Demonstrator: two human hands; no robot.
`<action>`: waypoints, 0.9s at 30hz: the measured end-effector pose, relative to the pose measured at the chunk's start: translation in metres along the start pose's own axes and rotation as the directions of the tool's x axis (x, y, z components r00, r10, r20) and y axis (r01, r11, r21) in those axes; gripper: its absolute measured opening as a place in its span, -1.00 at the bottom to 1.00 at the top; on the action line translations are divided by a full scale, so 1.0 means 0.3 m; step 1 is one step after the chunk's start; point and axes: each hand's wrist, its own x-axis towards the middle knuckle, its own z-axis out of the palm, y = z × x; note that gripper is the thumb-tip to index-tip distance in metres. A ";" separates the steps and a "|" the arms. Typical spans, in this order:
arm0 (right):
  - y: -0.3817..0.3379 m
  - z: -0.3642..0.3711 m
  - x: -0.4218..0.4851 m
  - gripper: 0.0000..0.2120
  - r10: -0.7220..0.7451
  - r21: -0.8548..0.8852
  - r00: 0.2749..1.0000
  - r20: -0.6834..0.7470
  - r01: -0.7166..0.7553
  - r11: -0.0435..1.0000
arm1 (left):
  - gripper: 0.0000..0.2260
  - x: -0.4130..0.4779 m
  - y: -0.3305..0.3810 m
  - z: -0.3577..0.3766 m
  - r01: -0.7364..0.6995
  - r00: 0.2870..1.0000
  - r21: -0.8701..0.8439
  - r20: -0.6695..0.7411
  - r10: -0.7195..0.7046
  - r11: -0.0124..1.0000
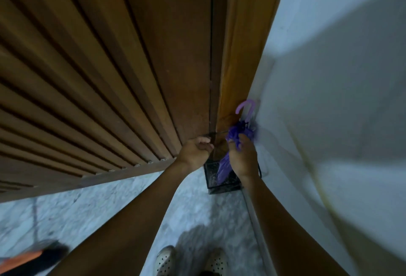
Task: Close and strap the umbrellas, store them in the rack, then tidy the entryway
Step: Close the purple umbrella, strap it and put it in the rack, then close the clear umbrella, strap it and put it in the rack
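One closed purple umbrella point(223, 165) standing in the black wire rack point(222, 184) on the pale marble floor point(109, 205), lilac crook handle point(247, 108) uppermost, in the corner between slatted wooden door point(109, 78) and white wall point(329, 100). Round its gathered canopy just under the handle, right hand point(242, 157) curled; left hand point(195, 151) beside it, fingers curled at the rack's thin upper rim, too blurred to tell whether gripping that wire or nothing. Nearer, pale perforated shoes point(164, 260) on the floor, and an orange-and-black blur point(33, 256) at bottom left.
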 end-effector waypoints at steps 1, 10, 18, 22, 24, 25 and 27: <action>-0.065 -0.016 -0.044 -0.67 -0.032 -0.006 0.998 0.056 0.033 0.999 | -0.79 -0.046 0.024 -0.045 0.024 1.000 -0.006 -0.005 -0.025 1.000; -0.553 0.013 -0.544 -0.65 -0.330 -0.016 0.867 0.373 0.361 0.932 | -0.79 -0.614 0.076 -0.568 -0.044 0.953 0.164 -0.289 0.091 0.985; -0.704 0.348 -1.215 -0.64 -0.418 0.040 0.582 0.697 0.551 0.834 | -0.84 -1.303 -0.251 -0.966 0.020 0.771 0.079 -0.635 0.035 0.997; -0.695 0.518 -1.633 -0.65 -0.429 0.077 0.395 0.812 0.657 0.750 | -0.80 -1.725 -0.484 -1.088 0.063 0.662 0.001 -0.748 -0.041 0.998; -0.669 0.601 -1.840 -0.66 -0.428 0.117 0.285 0.857 0.703 0.701 | -0.81 -1.941 -0.609 -1.140 0.087 0.599 -0.071 -0.793 -0.109 0.994; -0.657 0.633 -1.915 -0.67 -0.427 0.132 0.243 0.871 0.722 0.680 | -0.81 -2.021 -0.659 -1.154 0.095 0.569 -0.103 -0.811 -0.139 0.990; -0.621 0.718 -2.152 -0.67 -0.416 0.187 0.119 0.902 0.760 0.622 | -0.80 -2.259 -0.798 -1.177 0.076 0.469 -0.185 -0.861 -0.199 0.980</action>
